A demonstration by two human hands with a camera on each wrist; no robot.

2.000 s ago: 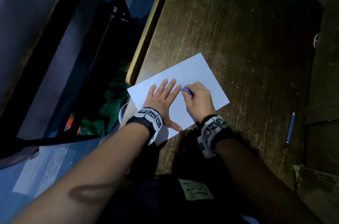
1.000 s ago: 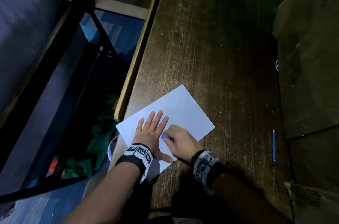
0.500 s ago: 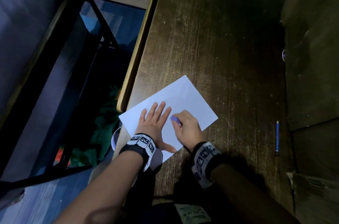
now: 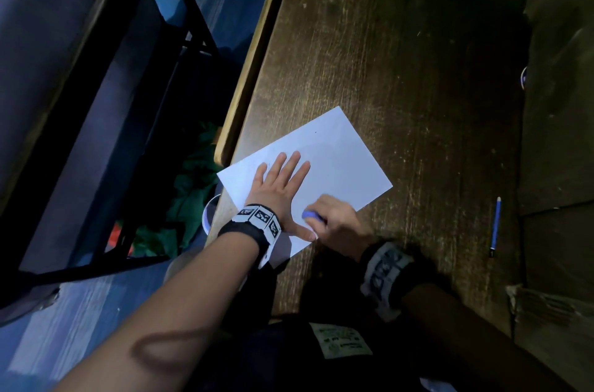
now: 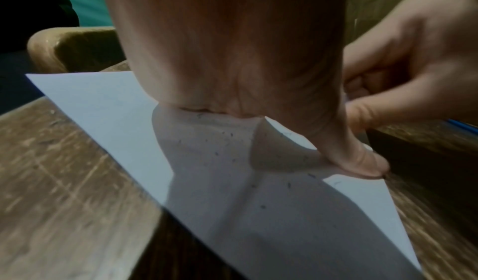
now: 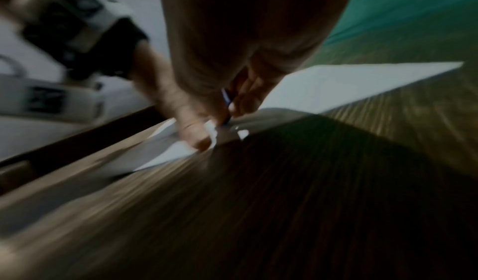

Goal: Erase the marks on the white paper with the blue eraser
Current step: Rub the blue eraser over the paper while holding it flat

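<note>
A white paper (image 4: 340,163) lies slanted on the dark wooden table (image 4: 401,54), near its left edge. My left hand (image 4: 279,186) lies flat on the sheet with straight fingers and the thumb spread, pinning it down. My right hand (image 4: 334,221) pinches the blue eraser (image 4: 310,215) against the paper's near edge, just beside my left thumb. In the left wrist view the paper (image 5: 232,182) carries small dark eraser crumbs, and my left thumb (image 5: 362,161) presses near its edge. The right wrist view is blurred; a sliver of the blue eraser (image 6: 226,98) shows between my fingers.
A blue pencil (image 4: 495,224) lies on the table to the right of the paper. Brown cardboard (image 4: 559,102) runs along the right side. The table's left edge (image 4: 257,54) drops to a dark frame, with green cloth (image 4: 193,186) on the floor.
My right hand has slid the eraser from the middle of the sheet toward its near edge, next to my left thumb. My left hand stays flat on the paper.
</note>
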